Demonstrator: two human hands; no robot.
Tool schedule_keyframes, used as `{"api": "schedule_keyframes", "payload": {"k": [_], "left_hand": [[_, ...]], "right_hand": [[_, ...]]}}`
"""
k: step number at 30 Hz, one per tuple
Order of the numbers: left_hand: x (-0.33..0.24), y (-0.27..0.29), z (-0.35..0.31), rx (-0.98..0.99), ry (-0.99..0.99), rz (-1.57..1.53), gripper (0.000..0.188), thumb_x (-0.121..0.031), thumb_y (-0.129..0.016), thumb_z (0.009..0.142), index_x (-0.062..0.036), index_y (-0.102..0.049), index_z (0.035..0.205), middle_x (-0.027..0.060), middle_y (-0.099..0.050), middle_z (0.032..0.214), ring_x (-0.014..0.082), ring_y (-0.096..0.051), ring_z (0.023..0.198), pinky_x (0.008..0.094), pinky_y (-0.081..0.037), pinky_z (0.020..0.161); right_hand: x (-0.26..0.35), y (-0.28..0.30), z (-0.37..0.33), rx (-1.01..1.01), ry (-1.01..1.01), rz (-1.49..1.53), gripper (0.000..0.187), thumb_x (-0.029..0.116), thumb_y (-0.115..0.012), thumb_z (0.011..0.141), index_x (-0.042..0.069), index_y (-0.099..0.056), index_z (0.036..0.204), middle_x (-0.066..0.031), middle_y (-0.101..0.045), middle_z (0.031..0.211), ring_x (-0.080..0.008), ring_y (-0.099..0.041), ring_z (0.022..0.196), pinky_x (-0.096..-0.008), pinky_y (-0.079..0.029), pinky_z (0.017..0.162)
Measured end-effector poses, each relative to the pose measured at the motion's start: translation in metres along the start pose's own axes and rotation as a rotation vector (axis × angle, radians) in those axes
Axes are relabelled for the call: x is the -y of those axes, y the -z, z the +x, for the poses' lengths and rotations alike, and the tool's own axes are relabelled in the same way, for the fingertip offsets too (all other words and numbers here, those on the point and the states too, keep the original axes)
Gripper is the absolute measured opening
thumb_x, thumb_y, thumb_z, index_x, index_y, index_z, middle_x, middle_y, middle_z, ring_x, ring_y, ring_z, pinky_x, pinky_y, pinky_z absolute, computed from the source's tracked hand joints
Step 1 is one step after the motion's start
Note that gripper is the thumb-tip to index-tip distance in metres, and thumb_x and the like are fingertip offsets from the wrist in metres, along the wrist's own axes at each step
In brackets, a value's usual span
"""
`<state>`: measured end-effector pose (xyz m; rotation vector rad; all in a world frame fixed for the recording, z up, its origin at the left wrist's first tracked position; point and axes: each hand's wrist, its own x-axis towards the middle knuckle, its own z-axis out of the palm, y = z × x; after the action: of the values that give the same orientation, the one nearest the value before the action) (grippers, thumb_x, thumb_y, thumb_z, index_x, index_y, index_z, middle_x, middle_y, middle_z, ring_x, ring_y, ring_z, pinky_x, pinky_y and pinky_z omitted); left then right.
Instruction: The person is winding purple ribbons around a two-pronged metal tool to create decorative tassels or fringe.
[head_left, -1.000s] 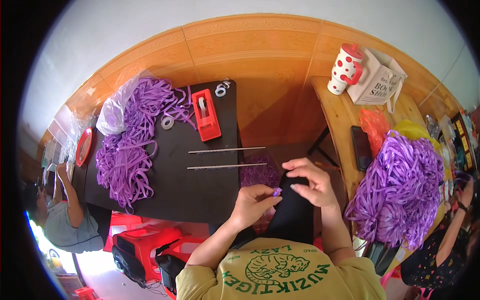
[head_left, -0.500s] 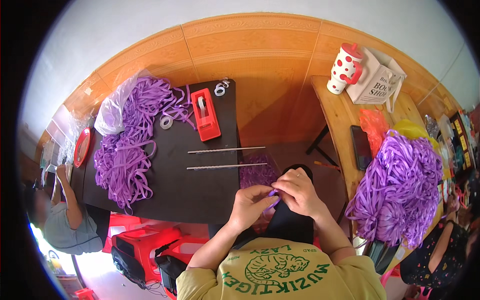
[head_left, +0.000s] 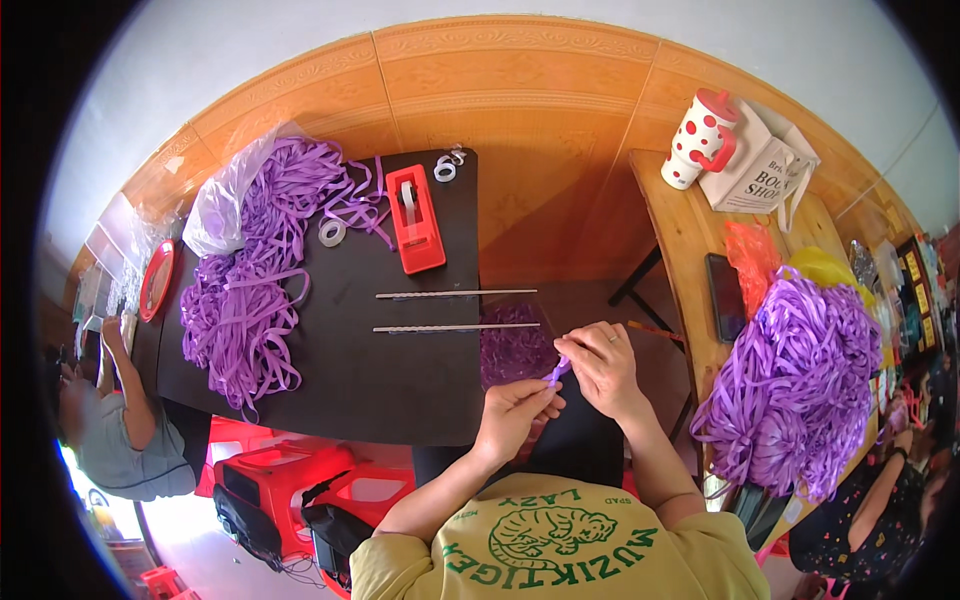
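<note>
A short piece of purple ribbon (head_left: 558, 371) stretches between my hands above my lap; it looks twisted or folded. My left hand (head_left: 515, 412) pinches its lower end between thumb and fingers. Higher and to the right, my right hand (head_left: 603, 368) pinches the upper end. Left of my hands, two thin sticks (head_left: 455, 327) lie parallel on the black table (head_left: 370, 390), their right ends past its edge. A heap of loose purple ribbon (head_left: 245, 320) covers the table's left part. A bigger purple ribbon pile (head_left: 795, 380) rests on the wooden table to my right.
On the black table stand a red tape dispenser (head_left: 416, 230) and tape rolls (head_left: 332, 233). The wooden table (head_left: 690, 250) holds a phone (head_left: 725, 298), a spotted tumbler (head_left: 700, 140) and a paper bag (head_left: 755, 165). Red stools (head_left: 290, 470) are at lower left. People sit at both sides.
My hands have moved apart, the right one up and the left one slightly down, so more of the ribbon shows between them. The view has shifted slightly.
</note>
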<state>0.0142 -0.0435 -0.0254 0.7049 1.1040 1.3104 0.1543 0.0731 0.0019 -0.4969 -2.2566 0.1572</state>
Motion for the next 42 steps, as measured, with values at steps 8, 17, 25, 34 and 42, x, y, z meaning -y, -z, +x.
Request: {"api": "schedule_keyframes", "payload": {"k": [8, 17, 25, 34, 42], "left_hand": [[0.043, -0.005, 0.047, -0.136, -0.068, -0.126, 0.016, -0.010, -0.056, 0.092, 0.0009, -0.066, 0.096, 0.0112, -0.068, 0.082, 0.0140, -0.063, 0.070, 0.0250, -0.050, 0.065], [0.030, -0.007, 0.085, -0.262, -0.279, -0.239, 0.017, -0.009, -0.055, 0.093, 0.0018, -0.064, 0.101, 0.0113, -0.068, 0.086, 0.0148, -0.063, 0.076, 0.0268, -0.050, 0.075], [0.033, 0.004, 0.093, -0.319, -0.370, -0.172, 0.019, -0.009, -0.053, 0.094, 0.0030, -0.062, 0.105, 0.0119, -0.067, 0.088, 0.0148, -0.062, 0.077, 0.0267, -0.050, 0.076], [0.032, 0.008, 0.090, -0.319, -0.335, -0.141, 0.019, -0.010, -0.050, 0.095, 0.0028, -0.063, 0.100, 0.0087, -0.066, 0.084, 0.0119, -0.060, 0.073, 0.0237, -0.048, 0.070], [0.058, 0.025, 0.084, -0.275, -0.278, -0.158, 0.016, -0.009, -0.054, 0.092, 0.0013, -0.063, 0.100, 0.0097, -0.067, 0.080, 0.0131, -0.061, 0.066, 0.0245, -0.048, 0.063]], "right_hand": [[-0.045, -0.041, -0.006, -0.029, -0.033, -0.085, 0.029, 0.005, -0.066, 0.070, 0.009, -0.064, 0.098, -0.0038, -0.058, 0.093, -0.0223, -0.055, 0.080, -0.0354, -0.038, 0.065], [-0.069, -0.060, 0.050, -0.052, 0.065, -0.026, 0.034, 0.003, -0.065, 0.069, 0.012, -0.066, 0.101, -0.0071, -0.058, 0.104, -0.0247, -0.056, 0.085, -0.0355, -0.039, 0.067], [-0.081, -0.096, 0.038, 0.004, -0.015, 0.121, 0.030, 0.008, -0.063, 0.073, 0.012, -0.064, 0.103, -0.0073, -0.057, 0.103, -0.0266, -0.055, 0.088, -0.0381, -0.039, 0.070], [-0.073, -0.129, -0.007, 0.005, -0.240, 0.397, 0.032, 0.014, -0.059, 0.072, 0.004, -0.059, 0.102, -0.0139, -0.058, 0.103, -0.0347, -0.054, 0.097, -0.0418, -0.042, 0.076], [-0.049, -0.135, -0.060, 0.182, -0.452, 0.529, 0.027, 0.011, -0.054, 0.079, -0.001, -0.056, 0.103, -0.0168, -0.058, 0.097, -0.0340, -0.056, 0.095, -0.0375, -0.044, 0.080]]}}
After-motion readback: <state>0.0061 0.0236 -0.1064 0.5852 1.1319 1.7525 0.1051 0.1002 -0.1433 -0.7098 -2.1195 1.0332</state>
